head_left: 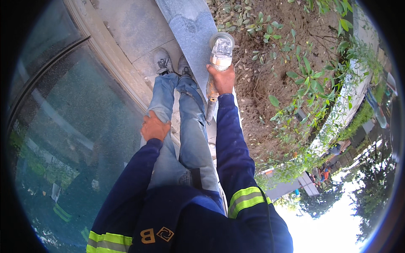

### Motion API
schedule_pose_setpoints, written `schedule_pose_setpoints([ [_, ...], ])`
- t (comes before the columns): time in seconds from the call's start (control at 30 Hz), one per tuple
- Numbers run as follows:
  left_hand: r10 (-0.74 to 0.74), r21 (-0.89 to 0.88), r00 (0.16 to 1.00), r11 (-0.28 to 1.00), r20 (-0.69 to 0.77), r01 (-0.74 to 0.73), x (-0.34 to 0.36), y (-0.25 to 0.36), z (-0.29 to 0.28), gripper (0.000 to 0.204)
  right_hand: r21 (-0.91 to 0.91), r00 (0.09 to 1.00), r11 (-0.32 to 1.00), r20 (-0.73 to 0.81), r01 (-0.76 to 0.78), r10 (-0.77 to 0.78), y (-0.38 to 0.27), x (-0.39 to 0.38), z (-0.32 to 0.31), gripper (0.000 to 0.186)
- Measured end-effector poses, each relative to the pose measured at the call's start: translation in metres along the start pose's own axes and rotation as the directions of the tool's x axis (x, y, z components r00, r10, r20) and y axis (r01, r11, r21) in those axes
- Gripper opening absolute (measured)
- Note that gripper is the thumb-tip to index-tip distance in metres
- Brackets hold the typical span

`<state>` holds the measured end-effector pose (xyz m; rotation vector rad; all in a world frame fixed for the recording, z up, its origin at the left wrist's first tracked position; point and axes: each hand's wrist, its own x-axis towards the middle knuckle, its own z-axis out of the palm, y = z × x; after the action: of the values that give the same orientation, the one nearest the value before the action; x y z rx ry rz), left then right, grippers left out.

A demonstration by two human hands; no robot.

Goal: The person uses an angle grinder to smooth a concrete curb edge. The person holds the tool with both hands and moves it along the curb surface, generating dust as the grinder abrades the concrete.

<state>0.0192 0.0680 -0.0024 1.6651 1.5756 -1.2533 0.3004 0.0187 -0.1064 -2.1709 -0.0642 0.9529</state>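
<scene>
My right hand (223, 78) is closed round the body of a dusty angle grinder (221, 55), whose disc head (221, 40) lies at the right side of a grey metal-like strip (185, 21). The grinder's narrower rear end points back toward me. My left hand (156, 126) grips the left leg of my faded jeans (164, 99) near the knee, fingers curled on the cloth. My two dusty shoes (163, 61) are on pale paving (126, 33), just left of the strip.
A glass pane (71, 114) with a pale frame (105, 55) runs along my left. At right are a soil bed (261, 126) with leafy plants (316, 84) and a pale curved edge (358, 76). Farther off are blurred objects and trees (371, 185).
</scene>
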Motion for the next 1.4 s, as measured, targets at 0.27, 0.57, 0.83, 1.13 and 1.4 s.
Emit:
schedule_pose_setpoints([
  [0.27, -0.011, -0.013, 1.0, 1.0, 0.024, 0.011, 0.0, 0.002, -0.005, 0.081, -0.137, 0.999, 0.99, 0.038, -0.019, 0.024, -0.009, -0.019, 0.025, 0.066],
  [0.57, -0.019, 0.007, 0.999, 1.0, 0.029, 0.019, 0.004, -0.004, 0.001, 0.085, 0.05, 1.0, 0.999, -0.023, 0.016, -0.015, 0.003, -0.011, -0.001, 0.056],
  [0.83, 0.006, -0.004, 1.0, 1.0, 0.017, -0.006, 0.004, -0.002, -0.004, 0.084, -0.116, 1.0, 0.993, 0.027, 0.007, -0.003, 0.012, -0.02, 0.02, 0.073],
  [1.13, 0.014, -0.02, 1.0, 1.0, 0.016, -0.014, 0.003, -0.006, -0.007, 0.081, 0.07, 0.999, 0.998, -0.052, -0.003, 0.006, 0.01, -0.012, -0.009, 0.06],
  [1.4, 0.01, 0.007, 1.0, 1.0, -0.011, -0.01, 0.002, -0.005, -0.005, 0.081, -0.078, 0.998, 0.995, 0.018, 0.065, -0.064, -0.026, 0.006, 0.033, 0.062],
])
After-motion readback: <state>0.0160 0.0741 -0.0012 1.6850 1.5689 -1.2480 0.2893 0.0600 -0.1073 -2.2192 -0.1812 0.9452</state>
